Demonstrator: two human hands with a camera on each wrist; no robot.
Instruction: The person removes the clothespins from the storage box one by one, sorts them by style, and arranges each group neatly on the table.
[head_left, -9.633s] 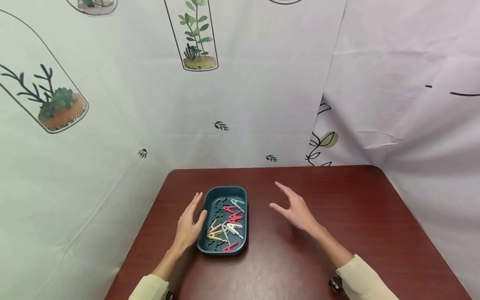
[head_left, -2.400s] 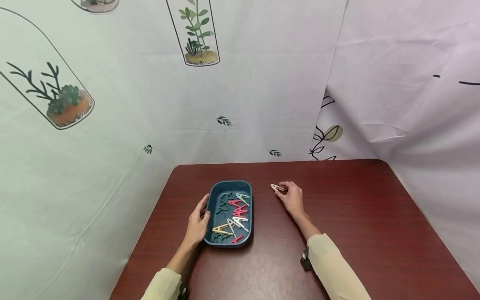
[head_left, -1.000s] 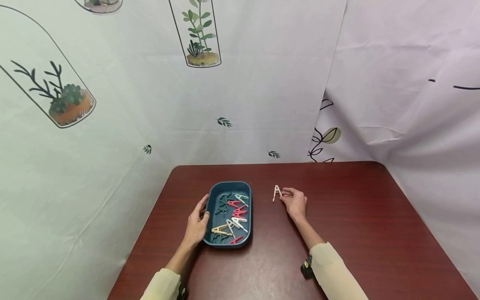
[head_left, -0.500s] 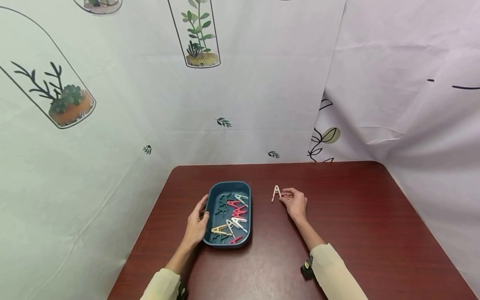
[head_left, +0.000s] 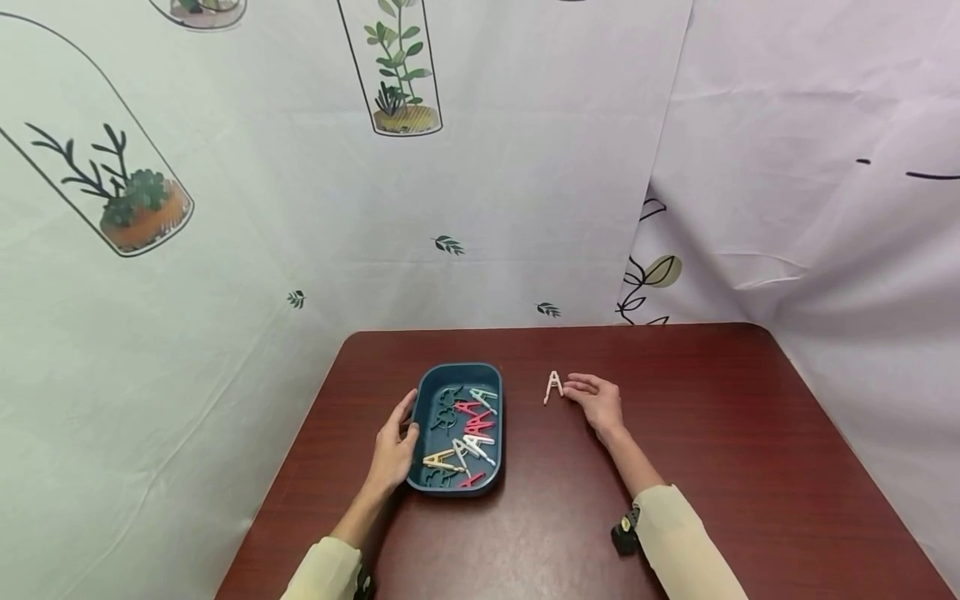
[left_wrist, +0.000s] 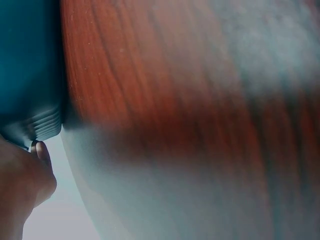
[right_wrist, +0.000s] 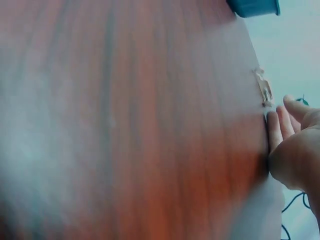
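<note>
A cream clothespin (head_left: pixel 553 387) lies on the table to the right of the blue bin (head_left: pixel 497 392). Just right of it is my right hand (head_left: pixel 597 406), fingertips beside one leg and nothing held. In the right wrist view, a small gap shows between the clothespin (right_wrist: pixel 263 87) and the fingers (right_wrist: pixel 274 131). My left hand (head_left: pixel 392 450) rests against the bin's left side, fingers fairly straight along the wall and thumb near the rim. Inside the bin lie a yellow clothespin (head_left: pixel 442 459), red ones (head_left: pixel 480 423), white ones (head_left: pixel 477 444) and dark green leafy shapes (head_left: pixel 446 417).
The dark red-brown wooden table (head_left: pixel 720 433) has rounded far corners. Pale cloth with plant prints (head_left: pixel 525 208) hangs behind it and at both sides. A dark device (head_left: pixel 624 535) sits at the right wrist.
Compared with the oldest frame, one clothespin from the bin is now on the table. The right hand turned it upright-looking, let it go and shifted slightly right. The left hand has stayed on the bin.
</note>
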